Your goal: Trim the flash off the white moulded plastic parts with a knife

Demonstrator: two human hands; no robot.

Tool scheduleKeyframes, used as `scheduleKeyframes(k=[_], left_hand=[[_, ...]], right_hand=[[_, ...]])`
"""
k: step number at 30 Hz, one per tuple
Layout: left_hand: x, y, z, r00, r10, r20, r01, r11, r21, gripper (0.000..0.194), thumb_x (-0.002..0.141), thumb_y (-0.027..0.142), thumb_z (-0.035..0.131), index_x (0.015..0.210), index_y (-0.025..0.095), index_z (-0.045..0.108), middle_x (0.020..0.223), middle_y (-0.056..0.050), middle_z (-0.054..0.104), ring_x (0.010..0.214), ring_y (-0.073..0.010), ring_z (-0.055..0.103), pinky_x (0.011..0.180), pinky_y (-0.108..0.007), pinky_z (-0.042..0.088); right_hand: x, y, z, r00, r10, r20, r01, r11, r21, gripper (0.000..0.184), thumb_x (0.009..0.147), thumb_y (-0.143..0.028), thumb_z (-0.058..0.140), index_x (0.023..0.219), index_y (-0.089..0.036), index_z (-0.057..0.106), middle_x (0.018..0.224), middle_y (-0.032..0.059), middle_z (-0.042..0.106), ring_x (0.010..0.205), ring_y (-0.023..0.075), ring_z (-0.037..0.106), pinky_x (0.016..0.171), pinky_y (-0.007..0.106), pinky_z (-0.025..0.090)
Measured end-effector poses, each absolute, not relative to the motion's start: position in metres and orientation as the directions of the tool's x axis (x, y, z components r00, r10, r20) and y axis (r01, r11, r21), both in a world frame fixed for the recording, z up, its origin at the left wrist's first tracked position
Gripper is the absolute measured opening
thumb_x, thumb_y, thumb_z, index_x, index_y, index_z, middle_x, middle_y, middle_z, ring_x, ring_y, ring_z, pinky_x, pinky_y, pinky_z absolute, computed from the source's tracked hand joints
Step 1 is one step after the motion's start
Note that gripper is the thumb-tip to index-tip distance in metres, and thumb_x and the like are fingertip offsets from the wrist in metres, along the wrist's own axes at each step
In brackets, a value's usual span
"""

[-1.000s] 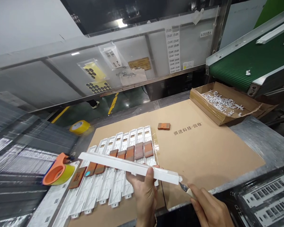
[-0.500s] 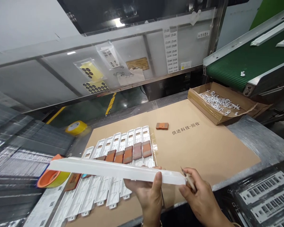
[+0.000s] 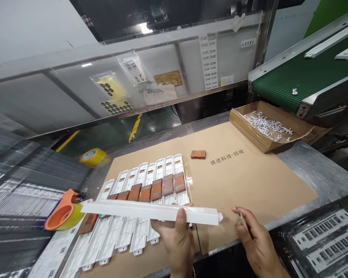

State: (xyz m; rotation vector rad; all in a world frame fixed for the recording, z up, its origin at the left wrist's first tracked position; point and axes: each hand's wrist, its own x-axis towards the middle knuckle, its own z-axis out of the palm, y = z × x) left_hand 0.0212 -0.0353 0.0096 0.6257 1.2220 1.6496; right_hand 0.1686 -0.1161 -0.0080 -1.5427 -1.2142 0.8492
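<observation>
My left hand [image 3: 176, 239] grips a long white plastic strip [image 3: 139, 210] near its right end and holds it level above the bench. My right hand [image 3: 255, 241] is closed on a small knife [image 3: 241, 217], its tip a short way right of the strip's end and apart from it. Under the strip lies a row of several white plastic parts [image 3: 145, 200] side by side, most with brown blocks [image 3: 162, 189] across them.
A brown cardboard sheet [image 3: 243, 181] covers the bench. One loose brown block [image 3: 198, 154] lies on it. An orange tape dispenser [image 3: 64, 212] and a yellow tape roll [image 3: 92, 156] are at the left. A cardboard tray of white scraps [image 3: 266, 125] sits below a green conveyor [image 3: 304, 75].
My right hand has drawn the knife away from the strip's right end, toward the right. The strip has shifted slightly right in my left hand.
</observation>
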Motion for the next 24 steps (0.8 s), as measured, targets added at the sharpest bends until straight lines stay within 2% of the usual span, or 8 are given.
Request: scheduleKeyframes(k=[4,10,13,17,24], left_hand=[[0.0157,-0.0293,0.0073,-0.443,0.879,-0.175,-0.416,-0.028,0.909,0.053,0.068,0.040,0.075,0.109,0.032,0.042,0.092,0.001,0.053,0.078,-0.0131,0.059,0.069,-0.027,0.052],[0.0176,-0.0298,0.0102,-0.467,0.868,-0.169,-0.392,-0.032,0.919,0.061,0.066,0.042,0.076,0.114,0.033,0.040,0.092,0.002,0.054,0.078,-0.0140,0.059,0.076,-0.032,0.051],[0.0190,-0.0311,0.0114,-0.475,0.868,-0.145,-0.353,-0.037,0.935,0.062,0.069,0.040,0.074,0.118,0.033,0.037,0.091,0.002,0.054,0.077,-0.0136,0.059,0.079,-0.034,0.050],[0.0189,-0.0316,0.0108,-0.483,0.866,-0.131,-0.343,-0.049,0.938,0.064,0.068,0.040,0.075,0.119,0.033,0.037,0.092,0.001,0.053,0.077,-0.0140,0.059,0.076,-0.032,0.051],[0.0191,-0.0309,0.0132,-0.486,0.860,-0.158,-0.406,-0.062,0.912,0.069,0.059,0.040,0.082,0.112,0.035,0.039,0.093,0.002,0.051,0.079,-0.0141,0.059,0.069,-0.027,0.053]], right_hand=[[0.1668,-0.1269,-0.0108,0.206,0.952,0.226,0.491,0.099,-0.865,0.024,0.097,-0.034,0.037,0.104,-0.024,0.057,0.079,0.0015,0.063,0.068,0.0154,0.062,0.061,0.022,0.047],[0.1626,-0.1289,-0.0130,0.109,0.923,0.368,0.724,0.180,-0.666,0.021,0.099,-0.028,0.036,0.097,-0.021,0.056,0.069,0.0009,0.058,0.057,0.0146,0.057,0.054,0.024,0.041],[0.1649,-0.1273,-0.0134,0.077,0.917,0.392,0.765,0.198,-0.613,0.020,0.099,-0.027,0.037,0.098,-0.020,0.055,0.067,0.0003,0.057,0.055,0.0139,0.056,0.052,0.024,0.038],[0.1680,-0.1259,-0.0160,0.046,0.906,0.421,0.802,0.218,-0.557,0.019,0.098,-0.027,0.038,0.098,-0.020,0.056,0.067,0.0000,0.058,0.055,0.0137,0.057,0.050,0.024,0.037],[0.1681,-0.1247,-0.0177,0.053,0.904,0.424,0.813,0.207,-0.544,0.020,0.098,-0.028,0.038,0.098,-0.020,0.056,0.066,-0.0007,0.058,0.054,0.0131,0.058,0.049,0.024,0.037]])
